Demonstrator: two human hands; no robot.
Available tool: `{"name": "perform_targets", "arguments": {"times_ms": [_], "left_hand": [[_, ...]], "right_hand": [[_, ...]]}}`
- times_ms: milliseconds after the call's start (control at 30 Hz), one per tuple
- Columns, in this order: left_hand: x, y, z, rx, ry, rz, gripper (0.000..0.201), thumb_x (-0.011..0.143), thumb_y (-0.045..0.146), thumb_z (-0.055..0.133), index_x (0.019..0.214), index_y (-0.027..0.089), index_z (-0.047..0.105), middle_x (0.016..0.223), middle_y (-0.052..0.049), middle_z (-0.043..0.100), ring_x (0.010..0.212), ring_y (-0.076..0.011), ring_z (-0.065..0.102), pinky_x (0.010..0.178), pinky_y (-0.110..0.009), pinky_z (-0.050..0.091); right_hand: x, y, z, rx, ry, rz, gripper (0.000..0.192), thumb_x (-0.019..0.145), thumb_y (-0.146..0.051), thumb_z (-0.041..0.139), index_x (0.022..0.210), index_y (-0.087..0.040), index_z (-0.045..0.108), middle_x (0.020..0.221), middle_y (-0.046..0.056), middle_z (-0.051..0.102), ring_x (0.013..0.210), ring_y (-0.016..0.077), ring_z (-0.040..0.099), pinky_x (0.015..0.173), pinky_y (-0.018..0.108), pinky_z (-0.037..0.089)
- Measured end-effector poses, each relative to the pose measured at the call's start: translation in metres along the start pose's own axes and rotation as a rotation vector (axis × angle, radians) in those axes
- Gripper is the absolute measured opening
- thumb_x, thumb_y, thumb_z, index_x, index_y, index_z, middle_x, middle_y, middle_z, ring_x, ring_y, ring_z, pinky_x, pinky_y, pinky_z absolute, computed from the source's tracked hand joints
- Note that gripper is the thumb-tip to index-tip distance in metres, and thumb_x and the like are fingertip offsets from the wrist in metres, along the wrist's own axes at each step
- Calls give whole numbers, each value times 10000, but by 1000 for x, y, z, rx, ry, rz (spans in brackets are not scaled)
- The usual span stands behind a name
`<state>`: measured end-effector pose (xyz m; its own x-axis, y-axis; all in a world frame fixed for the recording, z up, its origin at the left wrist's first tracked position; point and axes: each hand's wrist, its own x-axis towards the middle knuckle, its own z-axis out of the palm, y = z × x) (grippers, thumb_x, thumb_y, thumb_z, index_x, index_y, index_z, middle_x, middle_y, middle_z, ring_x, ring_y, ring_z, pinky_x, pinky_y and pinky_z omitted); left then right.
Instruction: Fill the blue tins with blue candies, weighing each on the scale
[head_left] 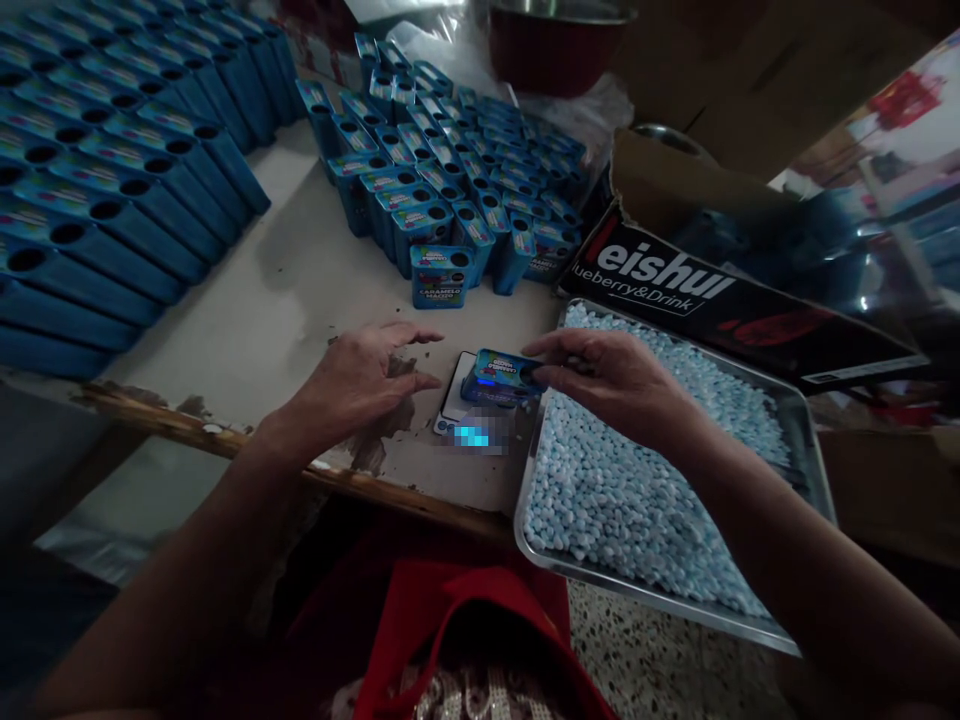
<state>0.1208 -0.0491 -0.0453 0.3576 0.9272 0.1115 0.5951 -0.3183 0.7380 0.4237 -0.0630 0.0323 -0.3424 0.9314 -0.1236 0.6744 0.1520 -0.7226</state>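
A small blue box printed "Caramelo Macizo" rests on a small digital scale with a lit display, its digits blurred. My right hand is at the box's right end, by its dark opening, with thumb and fingers bent close together. What lies between those fingers is too dark to make out. To the left of the scale, my left hand hovers with thumb and fingers apart, holding nothing. Under my right forearm sits a metal tray heaped with pale blue and white candies.
Rows of blue boxes stand at left. Another cluster of boxes fills the table's back, with one box in front. A black carton borders the tray. Behind are a red bowl and clear plastic. The table's worn wooden edge faces me.
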Motion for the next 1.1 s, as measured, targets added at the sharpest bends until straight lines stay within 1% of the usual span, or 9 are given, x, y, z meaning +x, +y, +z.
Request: {"name": "perform_targets", "arguments": {"times_ms": [167, 267, 500, 633, 733, 800, 867, 967, 1100], "left_hand": [[-1, -3, -1, 16, 24, 36, 415, 909, 392, 792, 1310, 293, 751, 1344, -70, 764, 1224, -293, 730, 1089, -432, 567], [-1, -3, 0, 16, 30, 34, 395, 912, 381, 780, 1299, 309, 750, 1357, -63, 754, 1242, -290, 720, 1117, -445, 549], [-2, -8, 0, 30, 24, 37, 382, 918, 383, 762, 1295, 321, 752, 1342, -55, 760, 1211, -295, 725, 1113, -467, 557], [-2, -4, -1, 30, 4, 18, 401, 932, 391, 745, 1308, 250, 749, 1342, -87, 755, 1225, -303, 716, 1119, -476, 548], [-1, 2, -1, -3, 1, 42, 396, 941, 396, 732, 1310, 254, 745, 1350, -81, 749, 1247, -300, 709, 1110, -455, 549], [-1, 4, 0, -8, 1, 41, 396, 947, 399, 721, 1317, 259, 742, 1350, -78, 747, 1250, -299, 707, 1109, -448, 546], [-2, 5, -1, 1, 7, 20, 400, 944, 403, 722, 1313, 250, 744, 1338, -82, 751, 1235, -302, 711, 1110, -455, 543], [-3, 3, -2, 21, 7, -10, 406, 938, 407, 729, 1308, 243, 750, 1339, -85, 751, 1228, -308, 708, 1120, -469, 535], [-4, 1, -3, 30, -4, -21, 416, 941, 416, 722, 1313, 232, 751, 1347, -93, 743, 1241, -316, 700, 1125, -477, 527]], "right_hand": [[3, -9, 1, 127, 63, 10, 265, 921, -130, 556, 1016, -218, 787, 960, 43, 753, 869, 205, 637, 788, 352, 486], [2, -9, 12, 195, 112, -29, 250, 981, -183, 536, 1046, -211, 776, 959, 50, 746, 822, 192, 625, 752, 344, 482], [-7, -2, 25, -26, 158, -158, 244, 1024, -212, 579, 1108, -257, 803, 1042, 60, 788, 951, 238, 699, 869, 391, 540], [-9, 2, 21, 246, 113, -34, 237, 975, -271, 662, 1170, -271, 796, 1092, 59, 787, 930, 227, 695, 810, 374, 563], [-5, 4, 22, 438, 163, 52, 295, 964, -218, 575, 1178, -257, 773, 1137, 68, 776, 899, 205, 685, 794, 360, 571], [-3, 4, 26, 470, 217, 30, 310, 961, -184, 536, 1146, -252, 774, 1104, 67, 776, 925, 207, 702, 853, 376, 587], [-2, 3, 32, 450, 266, -43, 301, 987, -173, 523, 1107, -263, 784, 1138, 65, 781, 1060, 230, 724, 979, 419, 588], [-4, 2, 41, 282, 295, -178, 317, 1023, -153, 518, 1071, -285, 803, 1337, 63, 749, 1276, 258, 686, 1137, 485, 531], [-11, 3, 47, 63, 247, -296, 387, 1038, -111, 483, 1121, -293, 815, 1450, 78, 699, 1361, 270, 651, 1177, 516, 510]]}}
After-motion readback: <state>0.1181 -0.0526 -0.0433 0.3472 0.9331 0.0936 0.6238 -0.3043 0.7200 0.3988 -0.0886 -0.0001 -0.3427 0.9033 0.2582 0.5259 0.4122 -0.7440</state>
